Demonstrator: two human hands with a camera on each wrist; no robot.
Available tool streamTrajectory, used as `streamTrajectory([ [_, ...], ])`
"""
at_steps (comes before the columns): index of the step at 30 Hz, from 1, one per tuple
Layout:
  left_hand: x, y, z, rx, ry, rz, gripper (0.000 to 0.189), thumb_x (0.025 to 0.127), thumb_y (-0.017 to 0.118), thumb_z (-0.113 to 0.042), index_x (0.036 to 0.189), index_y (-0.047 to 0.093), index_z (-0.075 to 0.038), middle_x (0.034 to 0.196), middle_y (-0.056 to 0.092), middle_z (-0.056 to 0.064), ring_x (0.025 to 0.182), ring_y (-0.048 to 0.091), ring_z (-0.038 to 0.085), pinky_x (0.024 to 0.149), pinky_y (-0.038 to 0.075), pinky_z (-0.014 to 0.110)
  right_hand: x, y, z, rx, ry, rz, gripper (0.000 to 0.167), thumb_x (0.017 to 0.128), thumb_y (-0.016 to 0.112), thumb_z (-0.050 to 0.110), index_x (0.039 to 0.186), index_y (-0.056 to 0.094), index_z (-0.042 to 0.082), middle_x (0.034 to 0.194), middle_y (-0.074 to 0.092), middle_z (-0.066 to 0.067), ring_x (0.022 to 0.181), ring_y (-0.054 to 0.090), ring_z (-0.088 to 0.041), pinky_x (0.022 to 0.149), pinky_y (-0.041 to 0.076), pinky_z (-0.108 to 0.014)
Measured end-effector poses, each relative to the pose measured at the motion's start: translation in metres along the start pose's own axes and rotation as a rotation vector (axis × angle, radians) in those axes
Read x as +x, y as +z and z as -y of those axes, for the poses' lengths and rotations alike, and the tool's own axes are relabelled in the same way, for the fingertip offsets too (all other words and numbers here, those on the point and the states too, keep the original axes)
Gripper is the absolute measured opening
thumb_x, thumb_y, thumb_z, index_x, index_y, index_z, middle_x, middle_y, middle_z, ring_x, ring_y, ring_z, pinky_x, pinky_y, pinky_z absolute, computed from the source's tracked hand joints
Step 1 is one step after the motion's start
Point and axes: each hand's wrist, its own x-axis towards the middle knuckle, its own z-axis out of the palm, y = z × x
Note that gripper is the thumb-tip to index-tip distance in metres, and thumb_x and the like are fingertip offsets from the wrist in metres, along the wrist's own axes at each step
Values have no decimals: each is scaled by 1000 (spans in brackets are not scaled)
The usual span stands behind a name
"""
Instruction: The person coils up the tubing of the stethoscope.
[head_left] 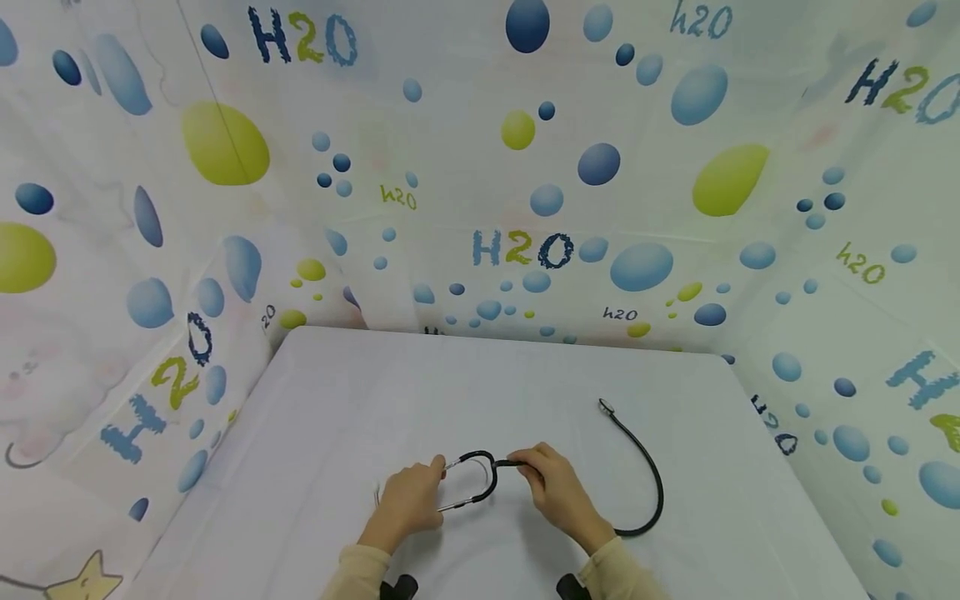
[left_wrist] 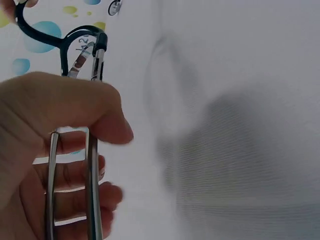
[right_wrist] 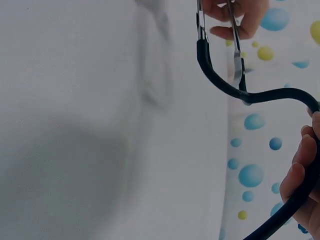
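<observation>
A stethoscope with black tubing [head_left: 658, 479] is held between both hands above the white table. Its two metal ear tubes [left_wrist: 92, 190] run through the grip of my left hand [head_left: 408, 502], whose thumb crosses over them in the left wrist view. On the other side of the black forked yoke [head_left: 492, 482], my right hand [head_left: 561, 493] pinches the tube just past the fork. From there the tubing loops out to the right over the table. At its far end is the small metal chest piece [head_left: 606, 407]. The left hand covers part of the ear tubes.
The white tabletop [head_left: 360, 392] reaches back to a curtain [head_left: 450, 150] printed with blue and green drops and "H2O" lettering. Similar cloth hangs on both sides. Shadows of the hands and stethoscope fall on the table.
</observation>
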Motion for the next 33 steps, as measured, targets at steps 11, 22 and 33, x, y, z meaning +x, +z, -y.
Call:
streamTrajectory([
  [11,-6,3,4,-190,19,-82,49,59,70,-2,105,54,-8,62,54,1,53,45,13,46,37,28,-2,0,3,32,-14,-1,19,85,63,-6,100,68,3,82,57,-2,65,43,-2,56,42,-18],
  [22,-6,-16,18,-476,46,-89,63,67,85,-19,123,60,-3,58,49,-9,50,37,2,48,34,21,-3,-13,-10,-13,45,-59,22,81,66,-9,100,71,1,79,58,0,61,40,1,51,39,-18],
  [33,-8,-23,16,-627,60,-182,60,67,84,-22,118,64,2,59,53,-8,51,38,0,45,34,19,-6,-18,-16,-38,179,-4,21,83,68,-2,103,70,2,77,58,0,59,42,-1,50,39,-19],
])
